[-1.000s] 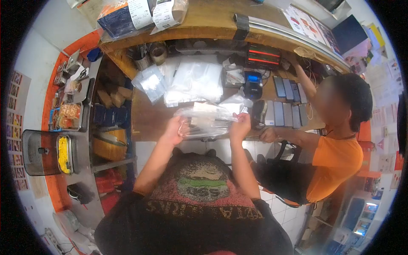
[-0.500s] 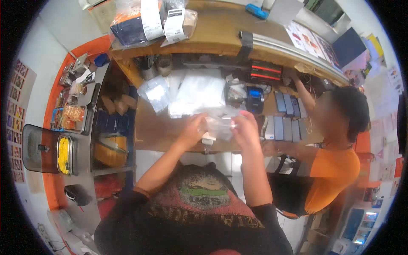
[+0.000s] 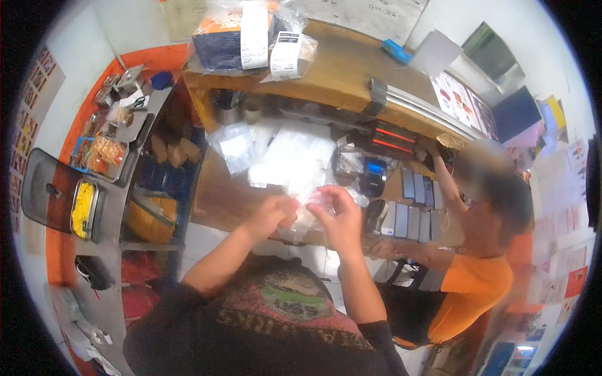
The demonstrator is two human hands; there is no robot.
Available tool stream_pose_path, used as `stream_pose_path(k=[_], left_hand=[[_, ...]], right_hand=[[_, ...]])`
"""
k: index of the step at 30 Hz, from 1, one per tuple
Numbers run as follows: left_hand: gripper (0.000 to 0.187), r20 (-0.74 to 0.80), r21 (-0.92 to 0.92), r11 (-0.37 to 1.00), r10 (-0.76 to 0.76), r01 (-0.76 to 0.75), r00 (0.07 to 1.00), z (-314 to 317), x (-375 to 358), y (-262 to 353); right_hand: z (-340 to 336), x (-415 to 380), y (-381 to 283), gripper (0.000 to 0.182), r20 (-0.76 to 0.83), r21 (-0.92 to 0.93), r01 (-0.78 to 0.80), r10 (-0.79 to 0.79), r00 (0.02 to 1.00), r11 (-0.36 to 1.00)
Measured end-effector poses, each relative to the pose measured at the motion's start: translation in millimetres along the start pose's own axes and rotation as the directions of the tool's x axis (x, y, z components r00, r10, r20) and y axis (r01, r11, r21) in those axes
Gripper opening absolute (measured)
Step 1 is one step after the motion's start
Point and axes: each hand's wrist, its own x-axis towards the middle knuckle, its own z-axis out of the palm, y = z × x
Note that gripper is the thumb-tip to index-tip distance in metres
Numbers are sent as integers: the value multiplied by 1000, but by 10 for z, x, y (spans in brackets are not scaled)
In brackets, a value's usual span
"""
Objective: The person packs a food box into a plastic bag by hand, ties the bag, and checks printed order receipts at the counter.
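A crumpled clear plastic bag point(image 3: 303, 227) is held in front of my chest, above the near edge of the wooden desk. My left hand point(image 3: 273, 214) pinches one side of it with curled fingers. On the other side, my right hand point(image 3: 339, 218) grips the plastic between thumb and fingers. Glare hides part of the bag where the hands nearly meet. Just beyond lies a bright stack of clear plastic sheets or bags point(image 3: 295, 150), with a smaller clear packet point(image 3: 234, 149) to its left.
A co-worker in an orange shirt point(image 3: 480, 285) stands at right, one arm reaching across the desk. Several phones point(image 3: 411, 220) lie beside a small blue-screened device point(image 3: 374, 175). Packed bags point(image 3: 238, 39) with receipts sit on the upper shelf. A yellow-filled container point(image 3: 83, 210) stands on the left counter.
My view has tilted and shifted. My hands have come closer together, bunching the bag that was spread between them. The co-worker still reaches across the desk.
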Motion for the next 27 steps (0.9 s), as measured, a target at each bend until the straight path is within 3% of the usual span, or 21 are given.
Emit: stream_pose_path(k=[2, 3, 5, 6, 7, 9, 11, 12, 13, 15, 16, 17, 18, 20, 21, 22, 23, 25, 26, 27], left_hand=[[34, 41, 374, 927, 6, -21, 999, -50, -55, 92], [34, 35, 370, 929, 10, -22, 999, -21, -79, 124], [31, -47, 480, 865, 194, -148, 980, 36, -112, 174], [31, -51, 479, 865, 196, -148, 979, 0, -122, 198], [32, -74, 403, 909, 152, -110, 986, -65, -133, 243], [33, -95, 320, 944, 113, -77, 989, -184, -126, 262], [33, -134, 210, 975, 97, -67, 986, -331, -74, 154], [33, -140, 208, 976, 100, -69, 985, -362, -53, 149], [35, -151, 224, 970, 134, -98, 979, -386, -32, 150], [38, -165, 237, 964, 164, -122, 973, -377, -6, 195], [40, -6, 91, 983, 161, -160, 987, -328, -14, 258], [43, 153, -61, 983, 180, -173, 972, -306, -10, 298], [43, 152, -61, 984, 175, -167, 973, -316, -13, 293], [47, 90, -135, 991, -10, 22, 996, -343, -14, 295], [47, 86, -137, 990, -13, 25, 996, -519, 24, 250], [51, 320, -418, 891, -36, 176, 947, -728, 43, 235], [50, 306, -454, 875, -27, 170, 952, -850, -9, 170], [49, 277, -522, 838, -8, 158, 961, -899, -147, 226], [42, 477, -466, 834, -43, 295, 878, -1085, -188, 187], [39, 564, -435, 827, -59, 358, 823, -1116, -230, 249]], right_hand=[[-59, 12, 10, 22, -44, 65, 75, -72, 996, 995], [-74, 28, -12, 22, -35, 63, 74, -72, 997, 995], [-105, 69, -77, 7, -207, 288, -78, 142, 968, 954], [-172, 118, -38, 6, -279, 318, -58, 152, 948, 946], [-262, 183, 34, 6, -350, 346, -33, 162, 922, 937], [-355, 253, 143, 8, -278, 418, -72, 203, 939, 905], [-368, 239, 163, 14, -108, 500, -97, 174, 979, 861], [-451, 230, 142, 22, 66, 546, -129, 111, 992, 828], [-444, 245, 122, 22, 72, 546, -134, 113, 991, 827], [-415, 318, 87, 28, 30, 849, 17, -80, 996, 528], [-283, 417, 48, 33, -110, 570, 82, -23, 994, 817], [-180, 443, 83, 33, -110, 571, 78, -18, 994, 817], [-84, 447, 159, 37, 137, 457, -2, -68, 988, 889], [-29, 469, 207, 41, 377, 323, -54, -76, 923, 945], [-44, 502, 201, 40, 572, 178, -197, 62, 818, 964], [-64, 512, 209, 40, 723, 4, -308, 210, 659, 951], [-108, 514, 247, 40, 727, 4, -317, 215, 652, 948], [-201, 526, 305, 20, 378, 534, -332, 132, 916, 778], [-197, 515, 300, 20, 388, 531, -342, 137, 911, 775], [-188, 476, 239, 19, 316, 652, -355, 185, 930, 670]])
